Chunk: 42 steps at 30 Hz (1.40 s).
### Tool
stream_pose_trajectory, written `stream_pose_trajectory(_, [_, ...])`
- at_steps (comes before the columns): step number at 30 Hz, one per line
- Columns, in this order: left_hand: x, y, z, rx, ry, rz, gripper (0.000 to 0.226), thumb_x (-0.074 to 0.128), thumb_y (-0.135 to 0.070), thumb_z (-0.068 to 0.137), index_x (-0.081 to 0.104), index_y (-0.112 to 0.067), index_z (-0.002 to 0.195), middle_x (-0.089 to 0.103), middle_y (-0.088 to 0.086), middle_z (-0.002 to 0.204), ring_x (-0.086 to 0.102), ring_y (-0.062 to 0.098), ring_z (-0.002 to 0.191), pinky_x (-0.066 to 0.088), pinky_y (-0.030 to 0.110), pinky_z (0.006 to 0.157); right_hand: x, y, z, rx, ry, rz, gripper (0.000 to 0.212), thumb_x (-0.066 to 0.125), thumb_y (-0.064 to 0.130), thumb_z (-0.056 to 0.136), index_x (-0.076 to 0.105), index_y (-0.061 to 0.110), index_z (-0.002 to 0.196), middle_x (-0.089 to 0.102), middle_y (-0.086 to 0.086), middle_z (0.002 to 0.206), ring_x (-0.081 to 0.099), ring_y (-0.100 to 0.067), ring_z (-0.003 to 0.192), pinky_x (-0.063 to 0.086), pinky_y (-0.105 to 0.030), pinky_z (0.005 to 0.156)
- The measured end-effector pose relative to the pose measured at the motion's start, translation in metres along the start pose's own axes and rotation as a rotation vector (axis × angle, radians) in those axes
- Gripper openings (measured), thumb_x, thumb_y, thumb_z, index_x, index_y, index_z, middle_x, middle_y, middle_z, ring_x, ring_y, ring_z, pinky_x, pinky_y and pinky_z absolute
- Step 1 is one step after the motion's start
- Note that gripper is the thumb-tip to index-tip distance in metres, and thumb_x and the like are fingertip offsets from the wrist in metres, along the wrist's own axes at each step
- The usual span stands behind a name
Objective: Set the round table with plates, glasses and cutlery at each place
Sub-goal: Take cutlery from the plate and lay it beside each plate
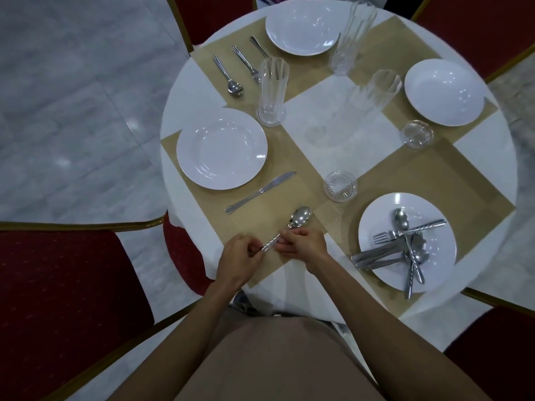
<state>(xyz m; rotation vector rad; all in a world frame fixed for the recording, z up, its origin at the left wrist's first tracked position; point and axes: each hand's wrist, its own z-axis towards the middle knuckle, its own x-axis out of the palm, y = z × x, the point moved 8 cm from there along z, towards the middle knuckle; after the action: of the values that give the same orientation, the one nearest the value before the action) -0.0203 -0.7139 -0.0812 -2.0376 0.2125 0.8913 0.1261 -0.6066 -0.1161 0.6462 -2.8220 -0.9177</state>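
Observation:
Both hands hold one spoon low over the near-left gold placemat. My left hand pinches the end of its handle, and my right hand pinches the handle nearer the bowl. A knife lies just beyond, beside a white plate with a tall glass behind it. The near-right plate carries a pile of loose cutlery, with a glass beside it. White plates sit at the far place and the right place.
The round table has a white cloth. At the far place lie a spoon, a fork and a knife. Other glasses stand mid-table. Red chairs with gold frames ring it.

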Motion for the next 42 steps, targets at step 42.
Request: stream_pose_trajectory(42, [0.147, -0.246, 0.005, 0.414, 0.284, 0.087, 0.012, 0.067, -0.016, 0.084, 0.078, -0.019, 0.085, 0.076, -0.007, 0.086, 0.057, -0.004, 0.065, 0.038, 0.0, 0.064, -0.272, 0.059, -0.073, -0.396, -0.561, -0.578, 0.019, 0.057, 0.026, 0.094, 0.074, 0.022, 0.102, 0.073, 0.0, 0.1, 0.067, -0.021, 0.092, 0.053, -0.037, 0.085])
